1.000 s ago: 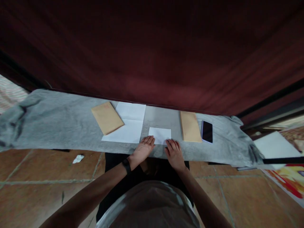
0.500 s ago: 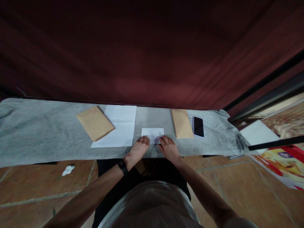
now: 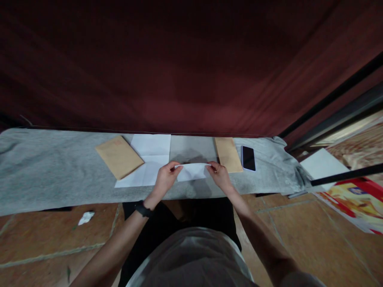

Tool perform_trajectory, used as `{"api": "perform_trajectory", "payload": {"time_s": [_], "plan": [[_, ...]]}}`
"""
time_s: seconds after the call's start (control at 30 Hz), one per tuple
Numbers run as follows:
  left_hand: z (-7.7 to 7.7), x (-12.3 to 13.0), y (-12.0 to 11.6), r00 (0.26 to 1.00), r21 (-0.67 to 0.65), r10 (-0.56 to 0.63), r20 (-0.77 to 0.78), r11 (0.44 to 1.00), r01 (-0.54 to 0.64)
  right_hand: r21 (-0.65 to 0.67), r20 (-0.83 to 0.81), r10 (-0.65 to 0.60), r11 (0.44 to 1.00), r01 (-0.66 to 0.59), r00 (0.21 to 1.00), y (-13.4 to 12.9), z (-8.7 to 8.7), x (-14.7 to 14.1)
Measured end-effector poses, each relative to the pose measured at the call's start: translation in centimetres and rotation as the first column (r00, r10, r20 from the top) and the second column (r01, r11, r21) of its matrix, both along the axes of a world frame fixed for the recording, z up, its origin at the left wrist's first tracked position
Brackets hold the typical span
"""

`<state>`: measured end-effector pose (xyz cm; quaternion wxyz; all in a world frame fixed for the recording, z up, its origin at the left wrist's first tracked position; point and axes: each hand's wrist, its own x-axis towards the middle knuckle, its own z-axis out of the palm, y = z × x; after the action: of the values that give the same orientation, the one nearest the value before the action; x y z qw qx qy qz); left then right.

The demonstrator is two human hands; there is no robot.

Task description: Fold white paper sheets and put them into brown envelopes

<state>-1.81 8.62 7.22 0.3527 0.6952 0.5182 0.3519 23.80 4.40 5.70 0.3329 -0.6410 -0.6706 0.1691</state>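
Note:
A small folded white paper (image 3: 193,172) is held up between both hands over the grey cloth. My left hand (image 3: 167,174) pinches its upper left corner between thumb and fingers. At the upper right corner, my right hand (image 3: 218,172) grips it the same way. The paper's top edge bows slightly. To the left lies a larger white sheet (image 3: 154,161) with crease lines, partly under a brown envelope (image 3: 119,156). Another brown envelope (image 3: 229,154) lies just beyond my right hand.
A phone (image 3: 248,158) lies right of the right envelope. The grey cloth (image 3: 60,167) covers a narrow table against a dark red curtain (image 3: 179,71). At the far right are a white panel (image 3: 324,167), a dark bar and a red and yellow box (image 3: 356,201).
Both hands have gone from resting on the small paper to holding its upper corners. The paper is now raised at its top edge, and the hands are farther apart.

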Motion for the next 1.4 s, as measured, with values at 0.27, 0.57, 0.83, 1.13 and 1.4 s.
{"api": "perform_trajectory", "payload": {"time_s": [0.27,0.57,0.83,1.13,1.4], "plan": [[-3.8,0.8,0.4,0.920,-0.390,0.242,0.309,0.914,-0.110,-0.096,0.057,-0.142,0.984,0.147,0.988,2.6,-1.0,-1.6],[-5.2,2.1,1.0,0.961,-0.044,0.190,-0.201,0.978,-0.203,-0.052,0.381,-0.165,0.979,0.199,0.910,1.7,-3.5,-2.8],[-5.5,2.7,0.6,0.932,0.049,0.135,-0.337,0.991,-0.126,0.079,0.396,0.021,0.995,-0.057,0.918,-0.7,-5.3,-4.5],[-5.0,3.2,-0.7,0.863,0.230,0.223,-0.453,0.965,-0.129,-0.004,0.532,0.024,1.000,-0.026,0.846,-2.3,-5.5,-5.9],[-6.7,4.6,-6.9,0.770,0.256,-0.012,-0.638,0.940,0.226,-0.042,0.532,0.052,0.999,-0.035,0.845,-2.4,-5.4,-5.8]]}}
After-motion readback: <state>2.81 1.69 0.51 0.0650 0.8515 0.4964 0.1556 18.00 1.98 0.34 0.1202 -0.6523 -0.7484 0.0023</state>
